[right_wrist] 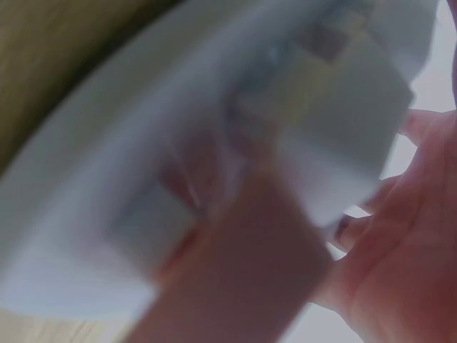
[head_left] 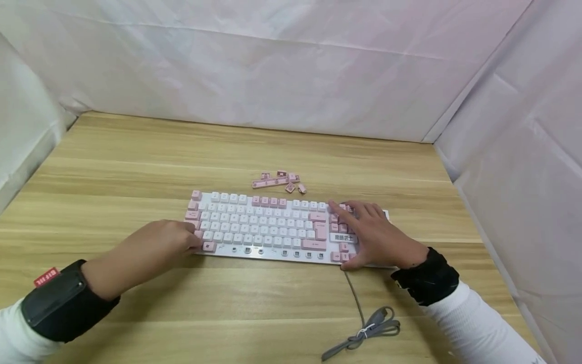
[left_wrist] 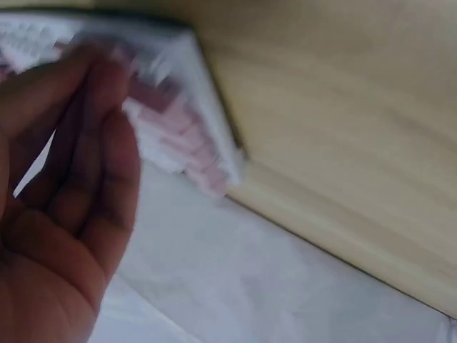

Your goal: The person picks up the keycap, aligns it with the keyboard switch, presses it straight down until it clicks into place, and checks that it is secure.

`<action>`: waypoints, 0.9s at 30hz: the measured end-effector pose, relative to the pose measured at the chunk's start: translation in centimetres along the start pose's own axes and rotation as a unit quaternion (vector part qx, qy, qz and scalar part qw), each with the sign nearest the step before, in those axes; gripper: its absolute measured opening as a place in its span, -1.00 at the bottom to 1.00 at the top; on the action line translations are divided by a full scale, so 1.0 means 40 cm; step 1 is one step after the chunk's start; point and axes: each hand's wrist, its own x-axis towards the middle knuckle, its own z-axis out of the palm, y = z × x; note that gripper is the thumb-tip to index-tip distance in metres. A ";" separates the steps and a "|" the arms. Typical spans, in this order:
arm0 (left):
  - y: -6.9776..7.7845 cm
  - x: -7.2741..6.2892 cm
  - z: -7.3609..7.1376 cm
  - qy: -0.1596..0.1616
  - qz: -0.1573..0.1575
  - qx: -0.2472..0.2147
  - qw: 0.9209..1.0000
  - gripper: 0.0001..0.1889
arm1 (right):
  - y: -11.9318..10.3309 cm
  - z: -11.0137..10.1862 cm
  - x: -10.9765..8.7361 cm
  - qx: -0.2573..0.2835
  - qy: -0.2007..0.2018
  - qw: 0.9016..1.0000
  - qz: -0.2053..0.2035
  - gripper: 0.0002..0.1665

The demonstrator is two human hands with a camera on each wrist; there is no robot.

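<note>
A white and pink keyboard (head_left: pixel 259 227) lies flat on the wooden table. At its near-left corner my left hand (head_left: pixel 170 237) pinches a pink keycap; the fingertips partly hide it. The left wrist view is blurred, with thumb and forefinger (left_wrist: pixel 107 86) together by the pink left-hand keys (left_wrist: pixel 186 136). My right hand (head_left: pixel 379 237) grips the keyboard's right end, thumb at the near edge and fingers spread toward the far edge, covering some arrow keys. Several bare switches (head_left: pixel 297 254) show along the near row. In the right wrist view the keys are badly blurred.
Several loose pink keycaps (head_left: pixel 290 187) and a long pink spacebar (head_left: pixel 270 182) lie behind the keyboard. A tied grey cable (head_left: pixel 377 323) rests in front, to the right. White cloth (head_left: pixel 254 65) hangs behind the table (head_left: pixel 136 146) and at both sides.
</note>
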 end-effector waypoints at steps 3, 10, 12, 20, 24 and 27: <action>-0.005 0.011 -0.021 -0.015 -0.020 -0.040 0.999 -0.85 | -0.002 -0.001 0.000 -0.002 -0.001 1.000 0.000 0.56; -0.006 0.089 -0.063 0.019 -0.022 -0.039 0.999 -0.83 | -0.002 -0.002 -0.001 -0.007 0.003 1.000 -0.001 0.56; -0.009 0.120 -0.070 0.030 -0.016 -0.037 0.999 -0.82 | -0.002 -0.001 -0.001 -0.006 0.004 1.000 -0.003 0.56; -0.020 0.224 -0.088 0.029 0.010 -0.046 0.998 -0.80 | -0.018 0.004 0.002 -0.005 0.003 1.000 -0.009 0.58; -0.027 0.277 -0.091 0.030 0.025 -0.031 0.999 -0.81 | -0.031 0.001 0.003 -0.013 0.004 1.000 -0.008 0.59; -0.031 0.312 -0.093 0.032 0.031 -0.018 0.999 -0.81 | -0.043 -0.002 0.009 -0.023 -0.002 1.000 -0.003 0.61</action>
